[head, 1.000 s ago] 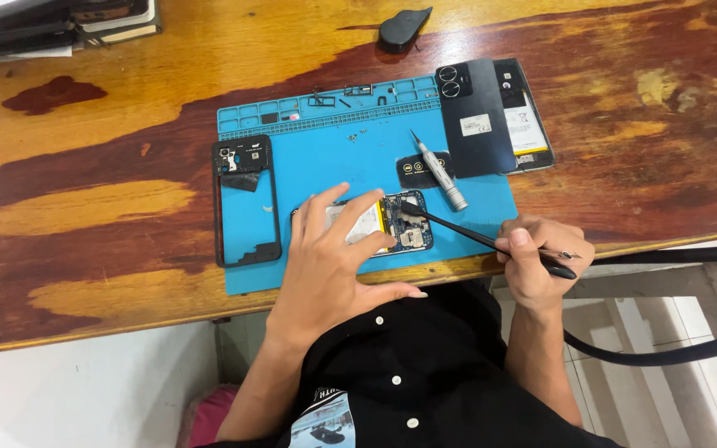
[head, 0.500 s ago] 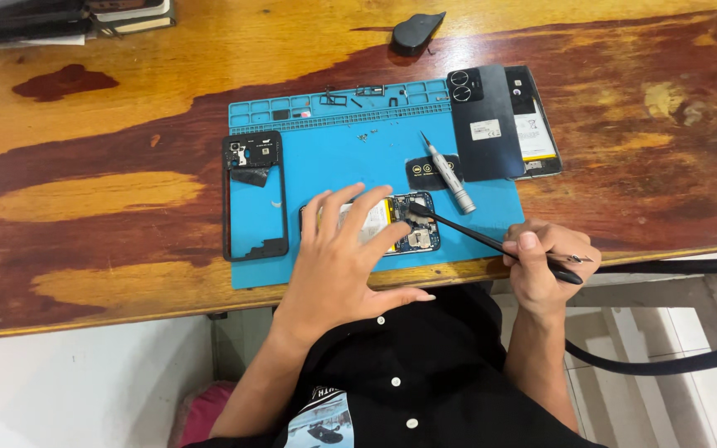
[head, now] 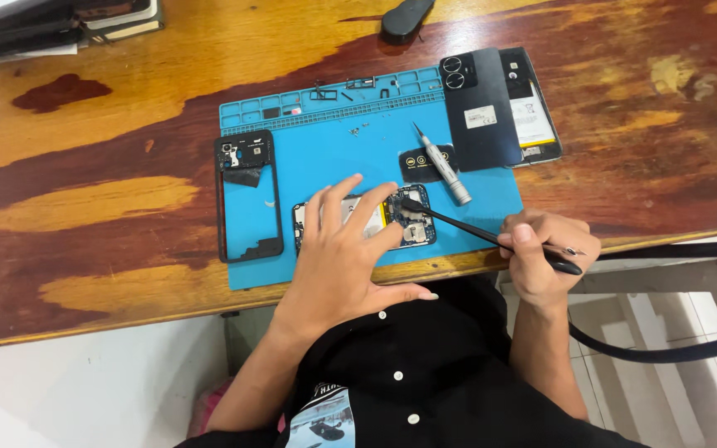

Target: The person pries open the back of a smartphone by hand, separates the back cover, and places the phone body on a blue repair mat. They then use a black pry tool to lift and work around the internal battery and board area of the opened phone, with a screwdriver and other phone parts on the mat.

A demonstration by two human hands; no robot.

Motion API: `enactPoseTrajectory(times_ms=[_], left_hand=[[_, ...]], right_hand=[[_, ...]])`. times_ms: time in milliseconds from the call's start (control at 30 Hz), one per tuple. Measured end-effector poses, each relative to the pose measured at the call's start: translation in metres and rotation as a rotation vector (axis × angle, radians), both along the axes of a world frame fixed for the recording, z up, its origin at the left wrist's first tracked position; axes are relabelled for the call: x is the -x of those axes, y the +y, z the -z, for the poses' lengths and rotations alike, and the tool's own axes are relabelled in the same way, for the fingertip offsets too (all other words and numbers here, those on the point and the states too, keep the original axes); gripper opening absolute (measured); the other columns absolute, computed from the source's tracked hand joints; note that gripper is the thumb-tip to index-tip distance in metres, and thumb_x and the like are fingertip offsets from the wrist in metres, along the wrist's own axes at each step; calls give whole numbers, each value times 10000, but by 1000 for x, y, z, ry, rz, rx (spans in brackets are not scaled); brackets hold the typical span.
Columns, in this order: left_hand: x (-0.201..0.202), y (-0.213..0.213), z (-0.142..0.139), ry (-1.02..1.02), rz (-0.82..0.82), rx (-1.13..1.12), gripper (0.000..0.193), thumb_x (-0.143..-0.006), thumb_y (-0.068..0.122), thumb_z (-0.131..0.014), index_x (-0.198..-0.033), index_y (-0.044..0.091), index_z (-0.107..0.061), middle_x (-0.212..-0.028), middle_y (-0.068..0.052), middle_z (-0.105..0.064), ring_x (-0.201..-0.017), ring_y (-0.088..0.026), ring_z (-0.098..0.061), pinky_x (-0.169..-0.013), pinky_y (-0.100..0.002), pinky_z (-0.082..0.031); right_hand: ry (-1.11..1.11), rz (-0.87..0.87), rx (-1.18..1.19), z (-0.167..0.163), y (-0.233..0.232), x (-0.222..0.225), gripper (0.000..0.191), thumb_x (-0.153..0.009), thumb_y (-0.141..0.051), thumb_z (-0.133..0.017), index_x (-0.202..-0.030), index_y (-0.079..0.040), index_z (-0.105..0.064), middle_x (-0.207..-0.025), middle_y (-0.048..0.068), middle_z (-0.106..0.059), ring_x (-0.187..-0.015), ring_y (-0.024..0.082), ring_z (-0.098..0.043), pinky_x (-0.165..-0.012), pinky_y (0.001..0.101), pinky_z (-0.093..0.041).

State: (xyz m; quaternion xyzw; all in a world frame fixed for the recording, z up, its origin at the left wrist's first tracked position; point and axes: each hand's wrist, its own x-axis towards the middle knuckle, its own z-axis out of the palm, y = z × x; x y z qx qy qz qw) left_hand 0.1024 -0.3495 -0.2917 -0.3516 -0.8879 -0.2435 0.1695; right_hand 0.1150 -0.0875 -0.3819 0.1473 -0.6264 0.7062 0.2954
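An opened phone (head: 408,217) lies on a blue work mat (head: 334,158) near the table's front edge. My left hand (head: 346,249) rests flat on it with fingers spread, covering most of its left part. My right hand (head: 545,253) grips a thin black tool (head: 466,229), held like a pen. The tool's tip touches the exposed circuit board at the phone's right end.
A black phone frame (head: 247,197) lies on the mat's left. A silver screwdriver (head: 441,164) and a small dark part (head: 419,163) sit above the phone. A dark back cover (head: 479,108) and a battery (head: 533,112) lie at the mat's right. A black cable (head: 665,348) hangs below the table.
My hands stay on the phone and the tool. The view has shifted slightly, so everything sits a little further right and lower in the picture.
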Motion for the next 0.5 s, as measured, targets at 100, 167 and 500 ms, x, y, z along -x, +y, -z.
enactPoseTrajectory(times_ms=[100, 167, 500], left_hand=[[-2, 4, 0, 19, 35, 6, 670, -757, 688, -773, -995, 63, -736, -1439, -159, -541, -1355, -458, -421, -1135, -621, -299], [-6, 3, -2, 16, -4, 1, 615, -781, 660, -771, -985, 80, -741, -1452, -154, -546, -1360, -443, -428, -1137, -603, -314], [-11, 6, -5, 118, -73, -22, 607, -758, 623, -796, -986, 62, -747, -1324, -109, -588, -1274, -345, -498, -1086, -546, -347]], right_hand=[[-20, 24, -45, 0, 1, 0, 378, -1025, -90, -650, -685, 23, -528, -686, 153, -638, -487, 128, -524, -471, 243, -405], [-26, 17, -38, 0, 0, -1, 379, -1025, -91, -651, -684, 22, -532, -695, 146, -635, -490, 127, -525, -477, 244, -406], [-17, 34, -21, -1, 1, 1, 362, -1005, -94, -651, -678, 15, -544, -690, 145, -644, -528, 122, -508, -513, 257, -401]])
